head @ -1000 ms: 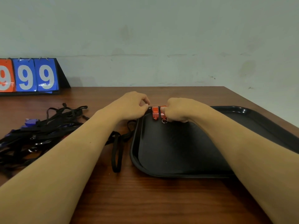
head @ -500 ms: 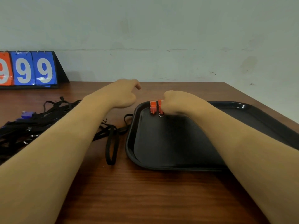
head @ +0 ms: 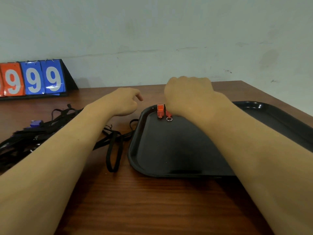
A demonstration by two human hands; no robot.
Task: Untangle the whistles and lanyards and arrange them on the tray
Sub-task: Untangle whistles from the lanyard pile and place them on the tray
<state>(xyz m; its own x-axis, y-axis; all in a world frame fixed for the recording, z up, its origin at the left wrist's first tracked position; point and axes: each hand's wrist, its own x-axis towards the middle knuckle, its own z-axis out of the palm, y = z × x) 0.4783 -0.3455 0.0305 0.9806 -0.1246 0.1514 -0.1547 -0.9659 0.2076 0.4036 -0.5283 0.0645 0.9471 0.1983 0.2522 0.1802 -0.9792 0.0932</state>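
My right hand hangs curled above the far left corner of the black tray, its fingers turned away from me, so I cannot tell whether they grip anything. Just beneath its wrist two orange whistles lie side by side, hard against the tray's far rim, a small metal ring showing at the nearer end of one. My left hand floats loose and empty over bare table beside the tray's left edge. Further left lies the black lanyard tangle, one loop trailing toward the tray. Most of the tray floor lies bare.
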